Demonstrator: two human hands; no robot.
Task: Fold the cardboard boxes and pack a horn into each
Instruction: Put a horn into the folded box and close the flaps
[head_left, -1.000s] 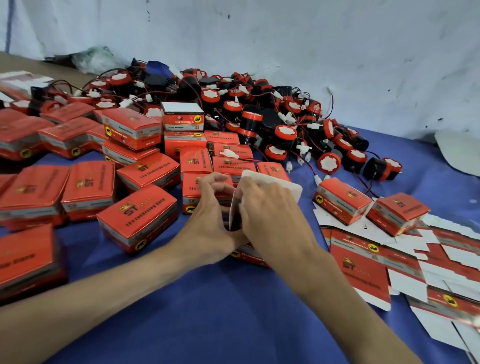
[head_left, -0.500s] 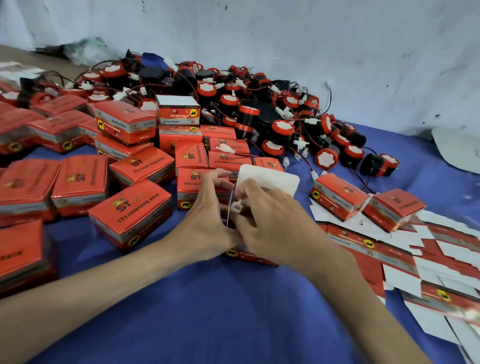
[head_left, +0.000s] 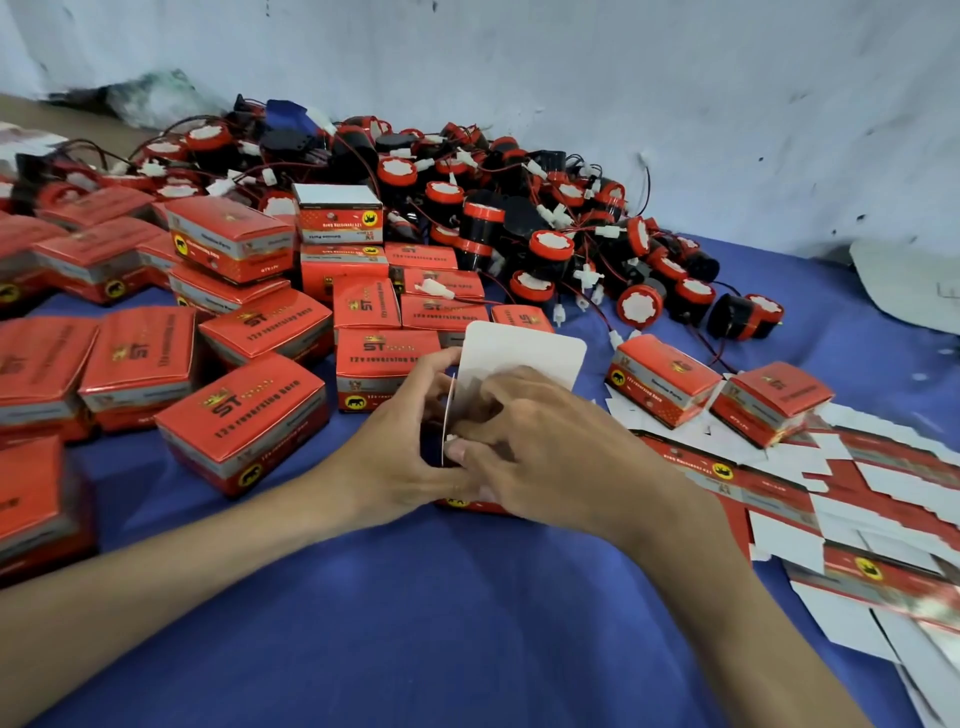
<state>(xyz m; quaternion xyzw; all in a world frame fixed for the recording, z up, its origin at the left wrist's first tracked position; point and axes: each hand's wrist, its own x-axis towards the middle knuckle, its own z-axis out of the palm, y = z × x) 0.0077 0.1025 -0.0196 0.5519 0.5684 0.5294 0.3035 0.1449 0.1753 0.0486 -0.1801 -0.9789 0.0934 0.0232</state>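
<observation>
An open red cardboard box (head_left: 519, 345) stands on the blue cloth in the middle, its white lid flap raised behind my hands. My left hand (head_left: 400, 447) grips the box's left side, fingers curled over the side flap. My right hand (head_left: 545, 447) covers the opening, fingers curled down into it; a small white connector shows at my fingertips. The inside of the box is mostly hidden. A heap of black and red horns (head_left: 519, 228) with wires lies behind.
Many closed red boxes (head_left: 244, 421) fill the left and centre of the cloth; two more (head_left: 660, 376) sit at right. Flat unfolded box blanks (head_left: 857, 509) are spread at the right. A white wall stands close behind the horn heap.
My right hand's fingers have pushed further down into the box opening, and the lid flap stands more upright. The camera has drifted slightly; the left hand keeps its hold.
</observation>
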